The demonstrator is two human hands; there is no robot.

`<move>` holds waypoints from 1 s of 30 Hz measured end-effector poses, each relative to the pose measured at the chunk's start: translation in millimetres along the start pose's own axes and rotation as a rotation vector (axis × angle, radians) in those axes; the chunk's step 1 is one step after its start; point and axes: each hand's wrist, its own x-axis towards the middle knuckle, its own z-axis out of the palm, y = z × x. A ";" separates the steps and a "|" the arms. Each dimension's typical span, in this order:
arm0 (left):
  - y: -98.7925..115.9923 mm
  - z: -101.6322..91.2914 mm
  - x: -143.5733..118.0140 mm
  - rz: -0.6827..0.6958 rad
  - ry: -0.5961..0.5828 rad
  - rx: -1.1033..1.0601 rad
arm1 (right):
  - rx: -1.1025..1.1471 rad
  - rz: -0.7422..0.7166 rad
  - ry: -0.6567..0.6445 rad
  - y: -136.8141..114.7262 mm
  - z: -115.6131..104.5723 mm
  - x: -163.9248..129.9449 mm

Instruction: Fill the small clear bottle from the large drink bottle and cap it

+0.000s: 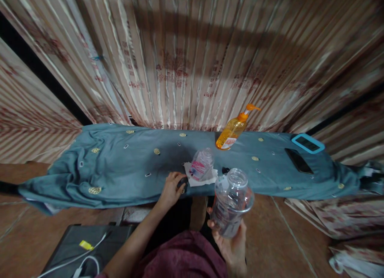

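Note:
My right hand (230,240) grips a large clear plastic bottle (232,208) from below. The bottle's wide mouth is uncapped and tilts up and away. My left hand (172,190) rests at the cloth's near edge, with its fingers curled round a small dark object (181,183) whose kind I cannot make out. Just beyond it, a smaller clear bottle with a pink label (201,166) sits on a white paper sheet (211,179). A small black piece (225,171) lies right of the paper, partly behind the large bottle.
A teal patterned cloth (135,158) covers the narrow table. An orange pump bottle (231,133) stands at the back. On the right lie a blue-framed device (308,143) and a dark phone (298,161). A dark case (69,246) with white cables sits on the floor at lower left.

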 end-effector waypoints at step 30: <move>-31.7 -24.8 12.2 0.111 -0.041 0.164 | -0.037 -0.029 0.103 4.6 -0.5 8.4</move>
